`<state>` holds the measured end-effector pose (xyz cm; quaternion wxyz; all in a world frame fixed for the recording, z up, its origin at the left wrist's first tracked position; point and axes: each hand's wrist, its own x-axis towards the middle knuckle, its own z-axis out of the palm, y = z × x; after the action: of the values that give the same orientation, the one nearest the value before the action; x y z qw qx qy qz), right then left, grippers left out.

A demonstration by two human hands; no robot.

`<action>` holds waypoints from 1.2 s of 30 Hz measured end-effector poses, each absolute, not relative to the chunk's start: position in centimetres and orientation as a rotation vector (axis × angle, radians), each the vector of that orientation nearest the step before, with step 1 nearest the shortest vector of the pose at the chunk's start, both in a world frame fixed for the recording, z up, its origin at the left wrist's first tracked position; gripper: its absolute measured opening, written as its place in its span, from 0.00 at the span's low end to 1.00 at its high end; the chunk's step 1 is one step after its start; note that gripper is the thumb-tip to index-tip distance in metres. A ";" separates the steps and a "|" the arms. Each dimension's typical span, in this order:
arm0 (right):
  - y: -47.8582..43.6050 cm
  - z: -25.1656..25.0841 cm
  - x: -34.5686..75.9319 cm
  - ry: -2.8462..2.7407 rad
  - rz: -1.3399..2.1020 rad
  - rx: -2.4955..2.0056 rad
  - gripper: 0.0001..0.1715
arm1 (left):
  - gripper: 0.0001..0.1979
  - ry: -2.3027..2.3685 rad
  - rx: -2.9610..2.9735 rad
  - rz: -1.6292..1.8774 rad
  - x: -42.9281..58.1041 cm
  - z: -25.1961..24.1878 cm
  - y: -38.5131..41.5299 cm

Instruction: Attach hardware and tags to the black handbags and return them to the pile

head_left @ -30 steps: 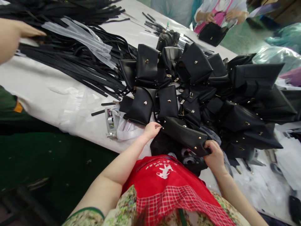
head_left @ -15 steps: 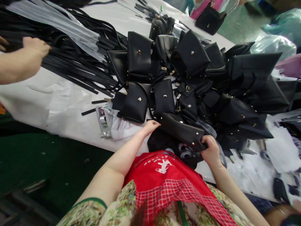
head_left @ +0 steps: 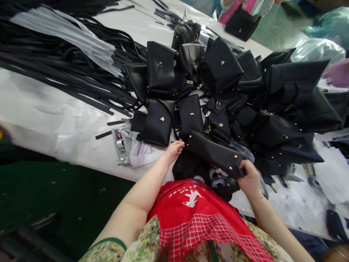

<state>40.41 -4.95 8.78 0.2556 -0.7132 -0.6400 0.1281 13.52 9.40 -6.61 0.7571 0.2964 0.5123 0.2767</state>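
A black leather handbag (head_left: 215,151) lies slanted in front of my body, its long narrow base with small metal studs facing up. At its left end, my left hand (head_left: 174,151) is closed in a pinch on the edge. My right hand (head_left: 249,178) grips the opposite end, thumb and fingers closed round the corner. Just beyond it, two small black bags with metal clasps, one on the left (head_left: 156,123) and one nearer the middle (head_left: 191,114), lie on the table. Dark material (head_left: 191,165) is partly hidden beneath the held handbag.
More black bags (head_left: 222,65) are heaped across the white table (head_left: 89,145) and to the right (head_left: 297,98). Long black straps (head_left: 68,69) cover the far left. A small open box (head_left: 120,145) sits near the front edge. Another person holds a black bag (head_left: 241,23) at the back.
The handbag and my right hand have shifted slightly right and down in the picture. The other person's arm at the left has gone out of view.
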 end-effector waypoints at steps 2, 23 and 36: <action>-4.9 8.8 40.4 -1.734 0.361 -1.939 0.13 | 0.10 1.126 0.645 0.639 13.4 -6.3 10.0; -5.3 8.1 40.7 -1.786 0.418 -1.900 0.13 | 0.13 1.205 0.898 0.666 15.8 -6.6 13.4; -6.1 7.6 40.9 -1.843 0.393 -1.942 0.14 | 0.21 0.993 0.743 0.539 12.9 -5.6 11.4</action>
<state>40.86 -6.10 7.65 0.2162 -0.7006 -0.6650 0.1420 12.91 11.41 -5.56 0.7800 0.3440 0.4593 0.2493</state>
